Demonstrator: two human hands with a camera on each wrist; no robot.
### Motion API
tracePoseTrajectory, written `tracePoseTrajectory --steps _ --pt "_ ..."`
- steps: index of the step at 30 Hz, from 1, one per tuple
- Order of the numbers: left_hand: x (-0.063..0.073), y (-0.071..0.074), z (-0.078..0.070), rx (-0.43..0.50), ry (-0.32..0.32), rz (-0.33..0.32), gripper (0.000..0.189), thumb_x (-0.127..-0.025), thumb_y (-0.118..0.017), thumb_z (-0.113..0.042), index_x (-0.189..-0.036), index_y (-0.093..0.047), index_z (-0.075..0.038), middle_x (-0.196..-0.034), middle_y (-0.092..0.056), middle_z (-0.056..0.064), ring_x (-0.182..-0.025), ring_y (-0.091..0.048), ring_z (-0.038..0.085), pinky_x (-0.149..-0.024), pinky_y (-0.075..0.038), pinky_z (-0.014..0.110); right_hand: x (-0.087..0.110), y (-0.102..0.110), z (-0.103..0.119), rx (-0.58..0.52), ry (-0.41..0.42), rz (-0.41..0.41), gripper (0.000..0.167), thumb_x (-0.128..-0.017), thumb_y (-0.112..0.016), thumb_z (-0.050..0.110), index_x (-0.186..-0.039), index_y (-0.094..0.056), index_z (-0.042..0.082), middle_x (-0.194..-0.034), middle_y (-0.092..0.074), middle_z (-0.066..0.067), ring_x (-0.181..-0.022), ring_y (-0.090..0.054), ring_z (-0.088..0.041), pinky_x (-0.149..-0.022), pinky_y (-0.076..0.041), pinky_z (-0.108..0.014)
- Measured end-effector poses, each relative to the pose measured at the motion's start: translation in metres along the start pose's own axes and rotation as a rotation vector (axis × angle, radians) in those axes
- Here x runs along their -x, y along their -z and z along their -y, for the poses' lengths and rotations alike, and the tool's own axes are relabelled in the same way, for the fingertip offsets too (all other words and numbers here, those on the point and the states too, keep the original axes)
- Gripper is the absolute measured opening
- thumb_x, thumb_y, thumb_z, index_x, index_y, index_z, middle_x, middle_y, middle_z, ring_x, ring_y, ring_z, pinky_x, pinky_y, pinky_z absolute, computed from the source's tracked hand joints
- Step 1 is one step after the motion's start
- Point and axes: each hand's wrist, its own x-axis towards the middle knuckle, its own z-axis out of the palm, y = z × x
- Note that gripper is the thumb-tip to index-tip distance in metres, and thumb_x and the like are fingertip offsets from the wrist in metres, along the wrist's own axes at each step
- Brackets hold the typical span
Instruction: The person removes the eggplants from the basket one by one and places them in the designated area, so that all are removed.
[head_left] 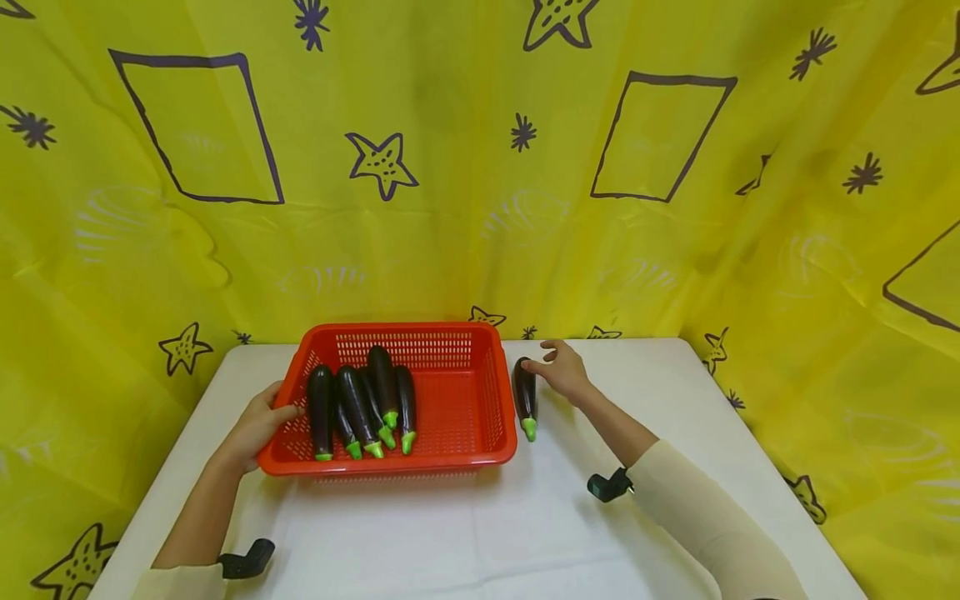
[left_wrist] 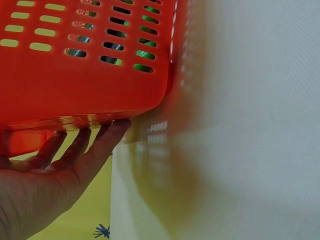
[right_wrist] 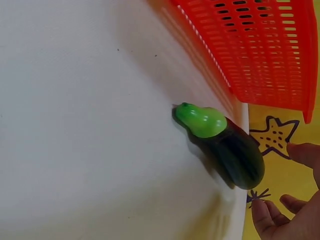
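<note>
A red plastic basket (head_left: 457,400) sits on the white table, with several dark eggplants (head_left: 360,408) with green stem ends lying in its left half. My left hand (head_left: 258,427) holds the basket's left side, thumb over the rim. From the left wrist view, the fingers (left_wrist: 102,145) of that hand reach under the basket's outer edge. One more eggplant (head_left: 527,400) lies on the table just right of the basket, its green end toward me. By its far end is my right hand (head_left: 564,372), thumb and fingers spread apart; the right wrist view shows a gap between them and the eggplant (right_wrist: 235,155).
White cloth covers the table (head_left: 480,542). A yellow curtain (head_left: 450,250) with drawn stars and frames hangs behind the table and along both sides. A black wrist mount (head_left: 247,560) is on the left forearm, another wrist mount (head_left: 609,485) on the right.
</note>
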Motion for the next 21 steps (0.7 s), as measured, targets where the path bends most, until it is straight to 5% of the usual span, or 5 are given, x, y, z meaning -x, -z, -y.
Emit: tracePoseTrajectory --steps 21 --pt "0.0 0.0 0.001 -0.006 -0.01 -0.004 0.061 -0.101 -0.046 0.002 -0.156 -0.022 0.014 -0.137 -0.045 0.034 -0.103 -0.062 0.02 -0.085 -0.062 0.041 0.008 0.001 0.064 -0.178 0.19 0.017 0.053 -0.096 -0.075 0.013 -0.142 -0.055 -0.005 -0.13 -0.06 -0.026 -0.114 -0.064 -0.039 -0.092 -0.059 -0.045"
